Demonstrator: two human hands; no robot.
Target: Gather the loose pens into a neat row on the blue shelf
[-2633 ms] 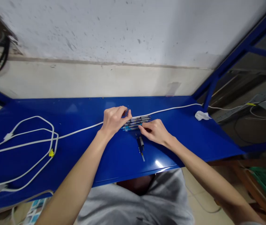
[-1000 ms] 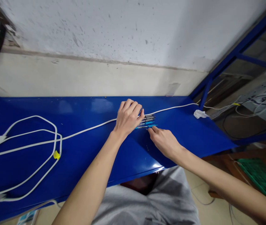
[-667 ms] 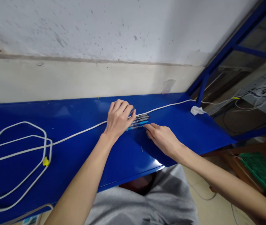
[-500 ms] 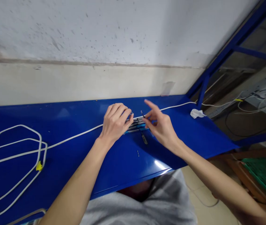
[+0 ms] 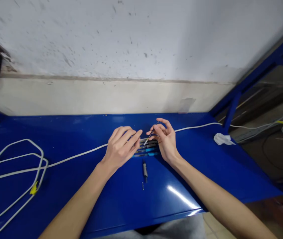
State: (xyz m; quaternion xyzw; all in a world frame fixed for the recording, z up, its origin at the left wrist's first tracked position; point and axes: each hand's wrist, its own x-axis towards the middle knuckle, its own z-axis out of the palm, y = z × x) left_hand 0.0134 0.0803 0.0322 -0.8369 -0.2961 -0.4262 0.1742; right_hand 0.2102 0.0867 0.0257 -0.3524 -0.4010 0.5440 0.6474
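Observation:
Between the thumb and fingers of my right hand point(image 5: 166, 141) is a thin pen refill point(image 5: 149, 136), dark along its length with a pale lower end, tilted over a row of pens point(image 5: 152, 154). The pens lie side by side, black and blue, partly hidden by both hands. My left hand point(image 5: 121, 146) rests at the left end of that row, its fingers bent close together; whatever they pinch is out of sight. Nearer to me lie a grey-and-black pen part point(image 5: 145, 171) and, below it, a small spring-like piece point(image 5: 142, 186).
A white cable point(image 5: 81, 153) runs across the blue table point(image 5: 121, 209) behind the pens and loops at the left, with a yellow tag point(image 5: 34, 188). Crumpled white tissue point(image 5: 223, 139) lies at the right. A wall point(image 5: 121, 98) stands behind; a blue frame point(image 5: 231, 106) rises at the right.
My right hand has turned, and its index finger has curled in; the refill now shows more plainly, slanting over the pens. The left hand stays by the pens. The camera view has shifted.

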